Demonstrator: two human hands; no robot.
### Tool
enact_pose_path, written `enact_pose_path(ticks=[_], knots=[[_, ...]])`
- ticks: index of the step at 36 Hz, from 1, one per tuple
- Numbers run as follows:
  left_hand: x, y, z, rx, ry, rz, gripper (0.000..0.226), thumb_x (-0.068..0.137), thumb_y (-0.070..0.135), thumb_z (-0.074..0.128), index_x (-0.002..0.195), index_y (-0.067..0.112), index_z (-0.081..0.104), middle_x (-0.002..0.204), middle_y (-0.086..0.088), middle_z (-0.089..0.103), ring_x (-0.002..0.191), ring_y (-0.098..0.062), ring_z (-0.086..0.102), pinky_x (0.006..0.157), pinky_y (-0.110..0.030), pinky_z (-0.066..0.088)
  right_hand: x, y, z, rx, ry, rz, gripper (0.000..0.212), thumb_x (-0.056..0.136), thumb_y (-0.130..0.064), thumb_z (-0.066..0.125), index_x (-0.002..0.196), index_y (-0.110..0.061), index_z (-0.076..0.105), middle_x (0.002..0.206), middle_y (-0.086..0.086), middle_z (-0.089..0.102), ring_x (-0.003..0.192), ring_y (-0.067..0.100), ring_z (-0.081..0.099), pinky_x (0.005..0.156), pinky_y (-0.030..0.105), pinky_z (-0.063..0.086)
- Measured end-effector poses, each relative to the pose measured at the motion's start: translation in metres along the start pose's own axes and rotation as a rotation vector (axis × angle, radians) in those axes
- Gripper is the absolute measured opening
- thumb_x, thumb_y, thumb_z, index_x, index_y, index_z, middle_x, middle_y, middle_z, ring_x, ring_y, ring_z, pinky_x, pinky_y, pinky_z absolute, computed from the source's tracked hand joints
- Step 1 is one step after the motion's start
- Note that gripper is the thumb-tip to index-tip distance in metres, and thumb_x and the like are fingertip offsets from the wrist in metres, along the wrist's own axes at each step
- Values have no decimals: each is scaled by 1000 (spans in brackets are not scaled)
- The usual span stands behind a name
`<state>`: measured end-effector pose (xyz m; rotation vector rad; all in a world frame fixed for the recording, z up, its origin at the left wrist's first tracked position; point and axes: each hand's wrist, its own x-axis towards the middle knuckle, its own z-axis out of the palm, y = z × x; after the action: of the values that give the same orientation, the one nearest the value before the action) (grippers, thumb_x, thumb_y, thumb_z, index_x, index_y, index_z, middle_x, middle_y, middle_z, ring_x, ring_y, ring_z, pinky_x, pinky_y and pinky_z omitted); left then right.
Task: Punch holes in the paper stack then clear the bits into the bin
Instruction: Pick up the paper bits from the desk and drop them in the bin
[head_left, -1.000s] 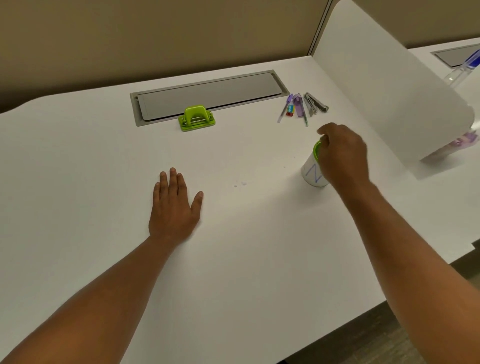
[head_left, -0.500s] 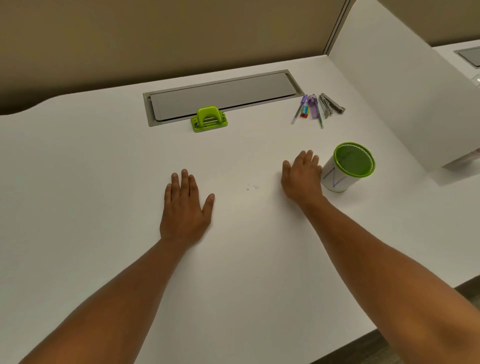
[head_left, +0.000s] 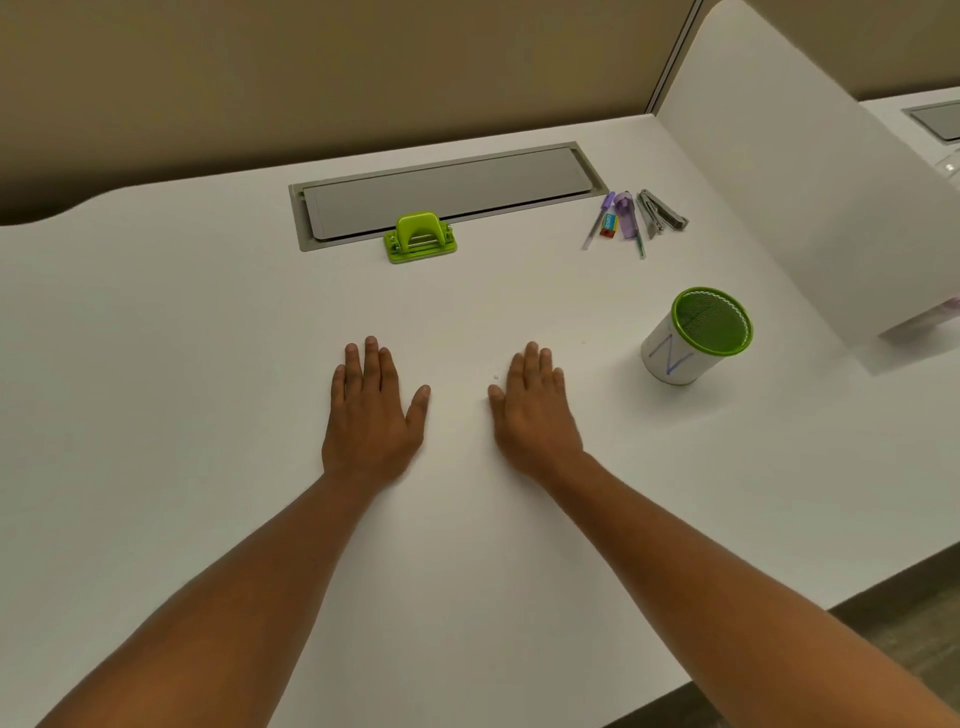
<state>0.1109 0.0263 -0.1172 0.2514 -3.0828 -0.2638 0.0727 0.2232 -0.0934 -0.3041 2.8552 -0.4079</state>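
Observation:
A green hole punch (head_left: 420, 238) stands at the back of the white desk (head_left: 156, 415), in front of a grey cable tray lid. A white cup-shaped bin with a green mesh rim (head_left: 693, 338) stands upright to the right. My left hand (head_left: 371, 410) lies flat on the desk with fingers straight. My right hand (head_left: 535, 410) lies flat beside it, fingers straight, about a hand's width apart. A few tiny white paper bits (head_left: 495, 377) lie just left of my right hand's fingers. No paper stack is in view.
Pens, a small eraser and a metal stapler (head_left: 636, 221) lie in a cluster at the back right. The grey lid (head_left: 447, 189) is set into the desk. A white divider panel (head_left: 810, 171) rises on the right. The desk's front edge runs at lower right.
My right hand let go of the bin, moved left and settled flat on the desk near the paper bits. The bin stays upright. My left hand has stayed flat.

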Motion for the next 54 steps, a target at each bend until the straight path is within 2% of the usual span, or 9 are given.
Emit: enact_pose_path(ticks=[5,8,19,21,23,26,35,45,54], knots=[[0,0,1,10,-12,-5,80,98,59,11,155,4,15,165,-12,7,152,-29,1,124,-44,8,-8,-9,-5,129,-38,-152,57,107,-34,18,155,-5,11,164,11,2,151,22,-2,122,34,-1],[0,0,1,-2,-11,-6,79,98,59,11,155,4,15,165,-12,6,152,-29,0,124,-44,8,-5,-2,-17,189,57,-100,55,107,-33,20,154,-5,18,164,11,8,151,22,3,122,35,3],[0,0,2,-12,-18,-6,80,98,59,10,155,4,14,165,-12,5,152,-29,0,124,-44,7,-9,4,0,-19,-17,-54,64,104,-43,15,155,-4,9,164,13,-1,151,27,-6,123,44,0],[0,0,2,-4,-18,-7,80,98,59,9,155,5,14,165,-12,5,152,-29,0,124,-44,7,-8,5,-4,44,18,-78,59,105,-40,18,154,-7,18,164,9,10,151,24,4,123,43,5],[-1,-1,1,1,-13,-6,79,98,59,10,155,4,15,165,-12,6,152,-29,0,124,-44,8,-8,7,-8,95,151,-126,49,105,-33,31,146,-9,40,155,10,36,145,28,29,118,45,24],[0,-1,1,1,-9,-4,79,98,58,11,155,4,15,165,-13,7,152,-29,0,124,-44,8,-4,11,-14,65,292,-107,35,99,-25,48,129,-12,60,126,9,61,116,33,53,94,43,41],[-1,0,2,-7,-13,-4,77,100,57,14,156,5,13,165,-12,4,152,-29,-2,124,-44,6,7,9,-8,53,292,-6,19,95,-19,49,86,-6,60,90,10,56,81,31,50,72,38,45],[0,-1,3,-1,-11,-8,78,99,58,11,156,5,13,165,-12,5,152,-29,-1,124,-44,7,17,-1,-3,98,349,-84,14,91,-11,59,80,-5,64,72,11,58,66,32,50,60,40,46],[-1,-1,2,-4,-5,-5,78,99,58,12,155,4,15,164,-13,7,152,-29,1,124,-44,8,24,2,-7,-47,281,-65,10,81,6,55,78,-3,55,73,14,54,63,26,37,58,36,29]])
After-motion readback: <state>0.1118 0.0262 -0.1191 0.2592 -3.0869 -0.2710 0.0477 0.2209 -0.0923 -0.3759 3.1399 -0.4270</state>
